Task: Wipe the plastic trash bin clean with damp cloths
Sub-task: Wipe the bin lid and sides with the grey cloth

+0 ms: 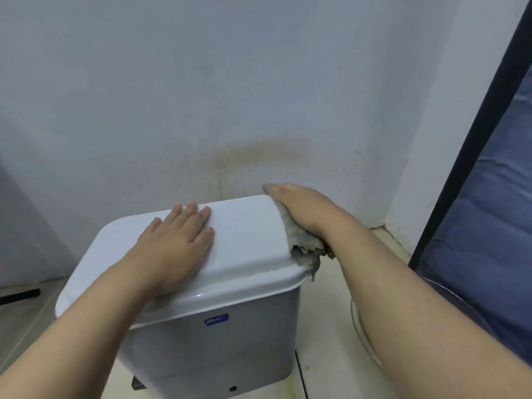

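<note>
A white trash bin [216, 349] stands on the floor [325, 326] close to a stained wall [201, 82], with its lid [247, 240] shut. The left hand [178, 243] lies flat on the lid's left half, fingers straight and holding nothing. The right hand [302, 208] presses a grey cloth [302, 246] onto the lid's right edge, fingers stretched together and thumb hidden.

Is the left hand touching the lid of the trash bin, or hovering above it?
Touching. The head view shows the left hand lying flat on the lid, palm and straight fingers against its white surface, no gap.
</note>
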### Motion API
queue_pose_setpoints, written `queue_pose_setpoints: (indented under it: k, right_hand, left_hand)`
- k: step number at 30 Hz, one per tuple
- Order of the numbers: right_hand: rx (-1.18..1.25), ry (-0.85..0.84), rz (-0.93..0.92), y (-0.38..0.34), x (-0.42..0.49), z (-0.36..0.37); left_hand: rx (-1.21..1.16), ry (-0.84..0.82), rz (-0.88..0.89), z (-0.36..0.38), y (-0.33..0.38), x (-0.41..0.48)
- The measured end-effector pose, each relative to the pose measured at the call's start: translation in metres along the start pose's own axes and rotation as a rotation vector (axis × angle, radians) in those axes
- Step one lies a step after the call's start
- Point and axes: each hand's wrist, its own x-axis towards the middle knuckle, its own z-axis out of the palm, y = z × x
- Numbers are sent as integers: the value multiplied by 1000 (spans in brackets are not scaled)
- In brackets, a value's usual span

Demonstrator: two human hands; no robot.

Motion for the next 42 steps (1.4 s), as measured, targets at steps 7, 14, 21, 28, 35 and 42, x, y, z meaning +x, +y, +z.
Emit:
queue_pose_setpoints:
  k: [7,14,21,28,35,42]
  right_hand:
    - [359,468,-198,31,-69,51]
    - [1608,296,30,49,-102,89]
    - [1248,267,147,79,-108,143]
    - [1140,263,418,120,-118,196]
    - [1237,344,324,97,-125,191]
    - [1033,370,-1,65,-112,147]
  left_hand:
    - [-32,-33,203,8,51,-6]
    - [-81,-60,181,8,61,-25]
    - [-161,-35,199,6,88,-27]
    - [186,-134,59,18,151,-14]
    - [401,-26,-32,29,172,-1]
    - [137,180,79,-43,127,6]
